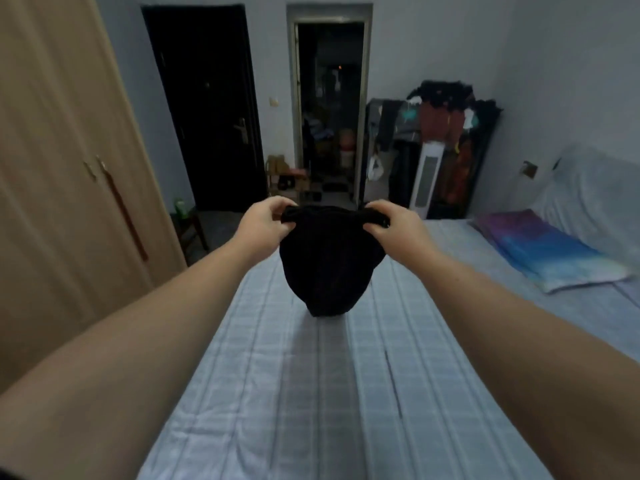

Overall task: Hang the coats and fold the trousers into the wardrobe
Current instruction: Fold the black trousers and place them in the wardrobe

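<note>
Left hand (266,223) and right hand (391,225) pinch black garment (329,265) above bed (311,393).

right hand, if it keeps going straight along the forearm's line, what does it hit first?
Likely nothing nearby: the right hand, pinching the black garment, points up and forward over the bed toward the open doorway. The path looks free, though depth is unclear.
</note>
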